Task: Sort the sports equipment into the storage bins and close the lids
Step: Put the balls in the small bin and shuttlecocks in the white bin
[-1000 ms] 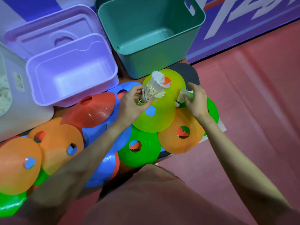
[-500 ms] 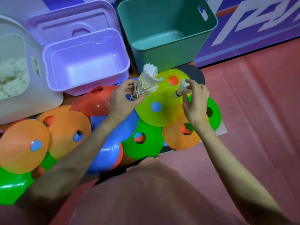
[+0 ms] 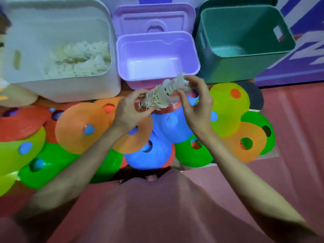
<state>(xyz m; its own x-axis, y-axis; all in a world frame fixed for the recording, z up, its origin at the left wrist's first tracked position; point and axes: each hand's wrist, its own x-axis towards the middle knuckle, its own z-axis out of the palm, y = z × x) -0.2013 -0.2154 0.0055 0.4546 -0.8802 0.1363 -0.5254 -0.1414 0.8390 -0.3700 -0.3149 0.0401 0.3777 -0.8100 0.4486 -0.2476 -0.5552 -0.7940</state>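
Just beyond both hands: purple bin [image 3: 157, 55] open | left hand [image 3: 130, 111] grips shuttlecock bunch [image 3: 157, 99] | right hand [image 3: 196, 106] pinches another shuttlecock [image 3: 177, 84], nested into it | white bin [image 3: 57, 50] far-left holds shuttlecocks | teal bin [image 3: 245, 42] far-right | under hands: overlapping disc cones [image 3: 226, 109], red floor [image 3: 294, 120].

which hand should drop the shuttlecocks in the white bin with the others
Left. The left hand grips the stacked shuttlecocks and is nearer the white bin; the right hand would have to cross over.

The red floor [image 3: 289, 120] carries three open bins [image 3: 157, 55] and overlapping coloured disc cones [image 3: 84, 127].
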